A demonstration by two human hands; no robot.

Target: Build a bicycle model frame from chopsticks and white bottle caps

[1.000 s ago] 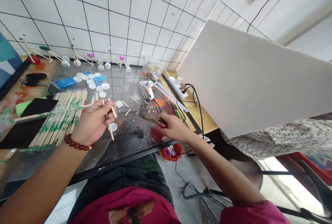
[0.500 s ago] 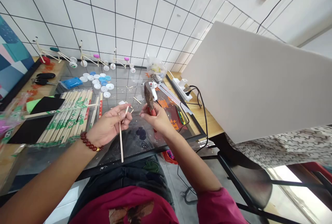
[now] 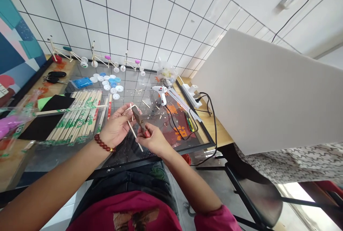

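My left hand (image 3: 115,128) pinches a thin wooden chopstick (image 3: 137,140), which slants down towards the table's front edge. Near its fingertips is another short piece of wood, partly hidden by the fingers. My right hand (image 3: 154,141) is closed round the red handles of a pair of worn pliers (image 3: 139,119). The pliers' jaws are up against the wood at my left fingertips; whether they grip it I cannot tell. Below both hands is the dark glass tabletop (image 3: 118,154).
Wrapped chopsticks (image 3: 77,116) lie to the left, with white and blue bottle caps (image 3: 106,87) behind. Small stick-built tricycle models (image 3: 131,63) stand along the wall. A white glue gun (image 3: 160,91), glue sticks (image 3: 184,104), a power strip (image 3: 191,96) and a utility knife (image 3: 189,122) are at right.
The pliers have moved left and down from beside the glue gun to the wood in my left hand. The chopstick's lower end has swung right. The view has shifted slightly.
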